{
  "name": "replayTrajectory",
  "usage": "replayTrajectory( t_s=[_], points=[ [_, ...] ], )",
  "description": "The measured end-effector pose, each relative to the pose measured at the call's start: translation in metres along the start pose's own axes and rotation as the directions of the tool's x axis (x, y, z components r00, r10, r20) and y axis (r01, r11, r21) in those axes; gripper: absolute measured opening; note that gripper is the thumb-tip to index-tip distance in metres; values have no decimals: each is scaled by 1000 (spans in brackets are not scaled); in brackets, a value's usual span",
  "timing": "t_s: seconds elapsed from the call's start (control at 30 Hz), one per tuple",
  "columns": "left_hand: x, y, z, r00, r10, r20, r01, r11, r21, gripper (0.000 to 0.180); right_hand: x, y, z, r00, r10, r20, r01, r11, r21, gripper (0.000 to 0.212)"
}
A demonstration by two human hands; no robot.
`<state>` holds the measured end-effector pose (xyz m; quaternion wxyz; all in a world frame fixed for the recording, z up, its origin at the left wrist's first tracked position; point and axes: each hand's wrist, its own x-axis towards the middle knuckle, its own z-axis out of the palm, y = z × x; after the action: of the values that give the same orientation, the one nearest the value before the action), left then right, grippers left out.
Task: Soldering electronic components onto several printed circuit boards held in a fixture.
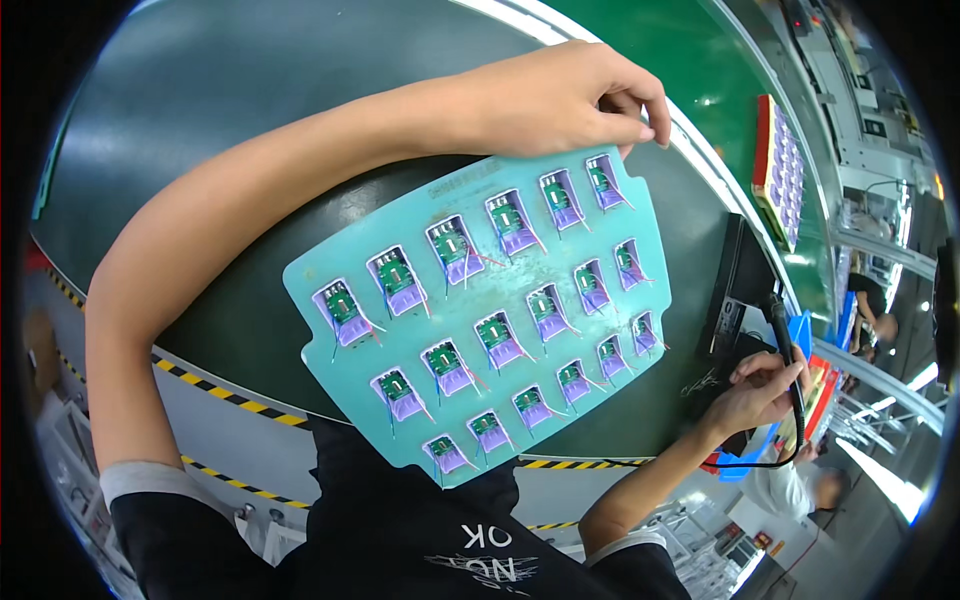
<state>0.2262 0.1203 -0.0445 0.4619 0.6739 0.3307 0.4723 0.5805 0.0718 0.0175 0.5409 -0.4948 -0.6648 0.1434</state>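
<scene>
A large teal tray [480, 290] lies tilted across the dark work table before me. Rows of small purple housings [512, 222] sit in its cutouts, each with a green circuit board and thin red and blue wires sticking out. My left arm reaches round the tray's left side, and my left hand [590, 100] is closed at its far edge, the fingers curled and partly hidden. Off to the right, my right hand [750, 395] is closed round a soldering iron [783, 335] with a black handle, its cable looping down beside the wrist.
A black stand [735, 265] is near the table's right edge. Blue bins [798, 332] and a red box [822, 395] are beyond my right hand. Farther off, a red-edged tray [765, 150] holds purple parts. Other people [875, 315] are in the background at right.
</scene>
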Motion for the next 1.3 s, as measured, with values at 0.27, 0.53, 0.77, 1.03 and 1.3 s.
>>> replayTrajectory(
  t_s=[0.27,0.53,0.77,1.03,1.3],
  points=[
    [3,3,1,998,-57,28,57,998,-12,20,2,2,-2,1000,0,-12,0,1000,12,29],
    [3,15,0,994,-95,48,95,995,-6,20,3,6,-3,1000,9,-14,-8,999,33,29],
    [-4,30,-2,993,-121,-11,121,993,15,19,4,5,0,1000,-25,-1,25,995,93,32],
    [-2,35,5,990,-137,27,136,990,40,21,5,10,-8,999,-20,30,16,993,114,29],
    [2,49,3,969,-249,10,249,967,-48,20,4,8,-7,1000,-16,19,14,994,106,28]
  ],
)
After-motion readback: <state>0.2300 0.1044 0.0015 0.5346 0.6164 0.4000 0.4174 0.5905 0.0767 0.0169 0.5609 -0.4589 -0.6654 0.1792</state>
